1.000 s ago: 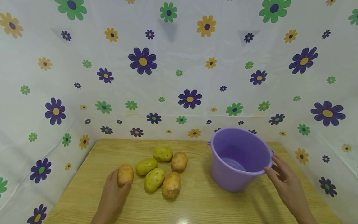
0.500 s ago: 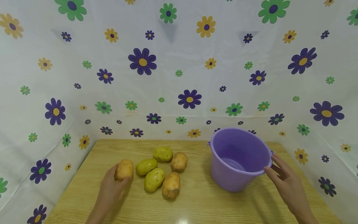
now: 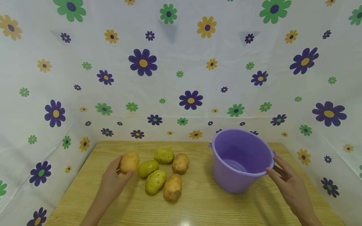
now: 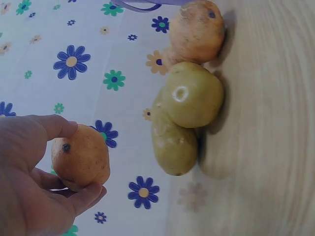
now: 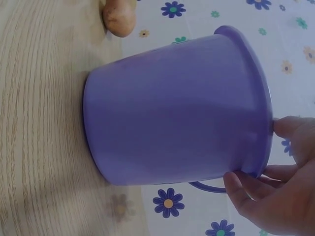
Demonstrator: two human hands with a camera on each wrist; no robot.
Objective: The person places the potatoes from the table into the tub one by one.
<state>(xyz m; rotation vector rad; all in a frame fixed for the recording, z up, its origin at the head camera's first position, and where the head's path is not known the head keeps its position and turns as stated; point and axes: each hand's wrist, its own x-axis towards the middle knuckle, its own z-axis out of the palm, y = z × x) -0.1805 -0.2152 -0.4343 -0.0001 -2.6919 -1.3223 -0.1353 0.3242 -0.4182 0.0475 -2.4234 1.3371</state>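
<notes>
My left hand grips a light brown potato between thumb and fingers, at the left of the head view. In the left wrist view this potato hangs clear of the tabletop. To its right lie three greenish potatoes and two brown ones, grouped close together. At the right stands a purple bucket, upright, with no potato showing inside. My right hand holds the bucket's rim on its right side, thumb and fingers at the edge in the right wrist view.
The wooden table carries the potatoes and the bucket. A white sheet with printed flowers rises behind and along both sides. In the right wrist view, the bucket's handle hangs low on the far side.
My left hand has raised the brown potato off the table, moving it up and slightly away from me. The right hand and the bucket have stayed in place.
</notes>
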